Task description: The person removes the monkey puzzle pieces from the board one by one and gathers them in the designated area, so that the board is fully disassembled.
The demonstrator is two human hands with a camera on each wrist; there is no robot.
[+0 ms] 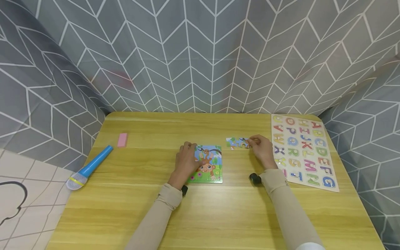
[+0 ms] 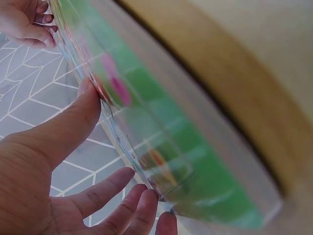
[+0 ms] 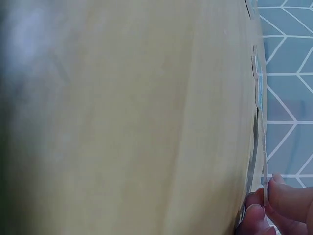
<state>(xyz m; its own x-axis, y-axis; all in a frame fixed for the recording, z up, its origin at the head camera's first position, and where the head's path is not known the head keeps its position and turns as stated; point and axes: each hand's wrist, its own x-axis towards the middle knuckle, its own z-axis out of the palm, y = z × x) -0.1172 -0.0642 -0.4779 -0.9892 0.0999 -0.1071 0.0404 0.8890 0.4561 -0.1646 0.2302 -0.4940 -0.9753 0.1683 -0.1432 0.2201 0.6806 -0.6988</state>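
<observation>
A square jigsaw puzzle with a cartoon monkey (image 1: pixel 215 161) lies on the table in its green-edged tray (image 1: pixel 204 181). My left hand (image 1: pixel 185 159) rests on its left side. In the left wrist view the thumb (image 2: pixel 80 115) touches the puzzle's face, and the other fingers lie extended along its edge. To the right of the tray are a few joined blue-and-green puzzle pieces (image 1: pixel 235 142). At their right end my right hand (image 1: pixel 262 149) pinches a thin puzzle piece (image 3: pixel 265 188) between thumb and fingers, its picture mostly hidden.
An alphabet board (image 1: pixel 307 152) with coloured letters lies at the right, close to the right forearm. On the left are a blue toy microphone (image 1: pixel 93 165) and a pink block (image 1: pixel 122 140). Grey patterned curtains (image 1: pixel 200 55) hang behind the table (image 1: pixel 215 215).
</observation>
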